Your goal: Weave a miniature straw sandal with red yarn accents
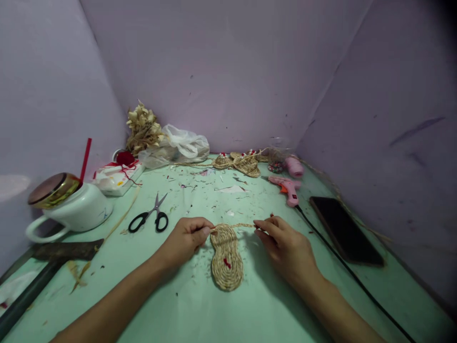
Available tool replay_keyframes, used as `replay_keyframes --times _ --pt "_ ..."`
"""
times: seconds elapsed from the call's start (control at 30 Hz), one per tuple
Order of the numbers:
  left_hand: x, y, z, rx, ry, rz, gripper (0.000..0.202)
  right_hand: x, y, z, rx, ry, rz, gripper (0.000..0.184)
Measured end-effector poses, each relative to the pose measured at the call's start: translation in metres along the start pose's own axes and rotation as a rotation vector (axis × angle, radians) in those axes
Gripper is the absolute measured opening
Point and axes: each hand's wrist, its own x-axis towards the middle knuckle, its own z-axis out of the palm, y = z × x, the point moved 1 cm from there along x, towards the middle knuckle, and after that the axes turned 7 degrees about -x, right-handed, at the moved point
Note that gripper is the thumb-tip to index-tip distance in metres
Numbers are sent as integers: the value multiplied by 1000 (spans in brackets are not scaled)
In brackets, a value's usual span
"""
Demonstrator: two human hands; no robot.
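A woven straw piece [227, 274], coiled in a shape like a small shoe sole, lies flat on the green table with a small red mark on its wider near part. Across its narrower far end runs a thin braided straw cord [244, 225]. My left hand [191, 238] is closed in a pinch at the upper left edge of the piece, where a red bit shows at the fingertips; it seems to grip the cord's left end. To the right, off the piece, my right hand [285, 243] pinches the cord's other end, with dark red at the fingertips.
Scissors [156, 212] lie partly open on the left, near a white mug [82, 209] and a hammer [67, 250]. A pink glue gun [288, 188] with a black cable and a phone [346, 231] are on the right. Finished-looking straw pieces [246, 164] and a plastic bag [182, 145] sit behind.
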Motion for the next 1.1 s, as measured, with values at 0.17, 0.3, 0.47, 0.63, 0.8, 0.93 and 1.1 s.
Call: replay_keyframes --times 0.17,0.3,0.47,0.63,0.8,0.93,1.1 --pt "-2 -1 2 261 157 279 17 3 -9 2 222 -60 92 16" --pt "-4 -2 4 571 181 473 20 9 -16 10 417 -91 245 15" --pt "0 -9 4 706 206 415 23 20 -20 14 434 -245 353 17" --pt "4 -17 6 709 218 283 22 22 -25 19 326 -335 303 17" --pt "5 -17 10 684 217 231 23 13 -25 29 359 -277 339 18" --pt "6 -15 10 611 246 176 22 10 -25 32 399 -275 342 18" --pt "7 -17 9 496 273 108 18 11 -27 31 388 -266 337 18"
